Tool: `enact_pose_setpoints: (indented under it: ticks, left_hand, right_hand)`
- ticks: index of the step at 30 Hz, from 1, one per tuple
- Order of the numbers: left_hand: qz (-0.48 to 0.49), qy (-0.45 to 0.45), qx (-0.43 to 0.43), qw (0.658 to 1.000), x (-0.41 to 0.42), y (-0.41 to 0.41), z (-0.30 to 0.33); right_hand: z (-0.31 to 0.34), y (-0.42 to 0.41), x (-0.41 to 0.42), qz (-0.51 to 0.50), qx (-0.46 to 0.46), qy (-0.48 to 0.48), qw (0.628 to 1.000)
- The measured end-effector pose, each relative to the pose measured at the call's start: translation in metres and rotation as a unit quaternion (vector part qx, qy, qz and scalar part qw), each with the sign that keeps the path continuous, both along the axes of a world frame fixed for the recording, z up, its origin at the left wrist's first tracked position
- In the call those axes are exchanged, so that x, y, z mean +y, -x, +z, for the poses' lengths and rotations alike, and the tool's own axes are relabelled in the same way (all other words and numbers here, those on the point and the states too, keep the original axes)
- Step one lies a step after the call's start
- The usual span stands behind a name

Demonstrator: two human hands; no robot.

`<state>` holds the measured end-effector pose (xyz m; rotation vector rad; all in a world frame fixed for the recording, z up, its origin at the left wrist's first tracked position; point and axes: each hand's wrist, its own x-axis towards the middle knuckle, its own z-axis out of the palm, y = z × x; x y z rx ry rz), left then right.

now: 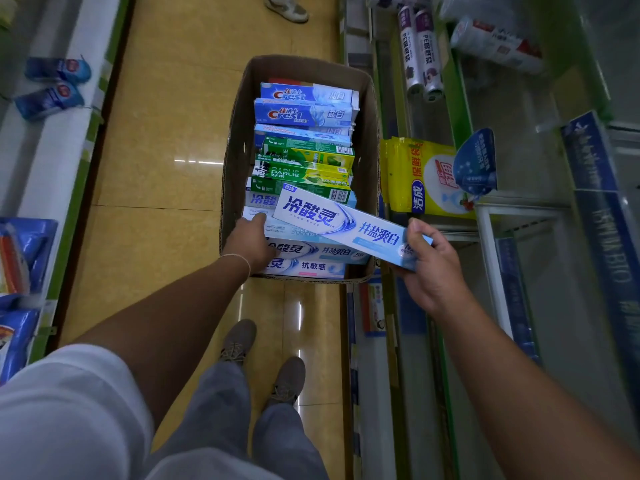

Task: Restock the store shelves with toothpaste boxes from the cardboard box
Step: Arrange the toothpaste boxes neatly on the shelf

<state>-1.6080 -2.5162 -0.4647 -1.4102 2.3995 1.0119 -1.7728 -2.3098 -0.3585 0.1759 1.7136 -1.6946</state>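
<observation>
An open cardboard box (367,98) stands on the aisle floor, packed with toothpaste boxes: blue Crest boxes (304,114) at the far end, green Darlie boxes (304,169) in the middle, pale blue ones nearest me. My right hand (433,268) grips the end of a light blue toothpaste box (346,225), held tilted above the carton's near right corner. My left hand (251,242) reaches into the carton's near left side, its fingers on a pale boxed toothpaste (277,226) lying there.
Glass shelves with green edges (460,109) run along the right, holding a yellow package (415,178), rolls of wrap (420,50) and dark blue boxes (588,157). A white shelf unit (52,150) with blue packs lines the left. Another person's shoe (287,8) shows up the aisle. My feet stand behind the carton.
</observation>
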Motion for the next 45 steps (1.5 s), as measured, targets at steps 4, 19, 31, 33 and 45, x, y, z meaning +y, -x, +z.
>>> enact_pose_setpoints:
  ticks: [4, 19, 31, 33, 45]
  left_hand:
    - [-0.029, 0.045, 0.001, 0.999, -0.001, -0.005, -0.001]
    - [0.106, -0.296, 0.271, 0.91, 0.013, -0.028, 0.079]
    - [0.068, -0.296, 0.317, 0.899, 0.035, -0.05, 0.178]
    - [0.074, -0.298, 0.331, 0.892, 0.037, -0.049, 0.194]
    - [0.001, -0.358, 0.389, 0.849, 0.066, -0.061, 0.272]
  right_hand:
    - [-0.004, -0.001, -0.001, 0.008, -0.001, -0.001, 1.0]
    - [0.025, 0.004, -0.003, 0.035, -0.005, 0.042, 0.998]
    - [0.104, 0.005, 0.028, 0.023, 0.056, 0.108, 0.992]
    - [0.117, 0.002, 0.034, 0.025, 0.076, 0.106, 0.991]
    - [0.213, -0.061, 0.089, -0.075, 0.165, 0.143, 0.973]
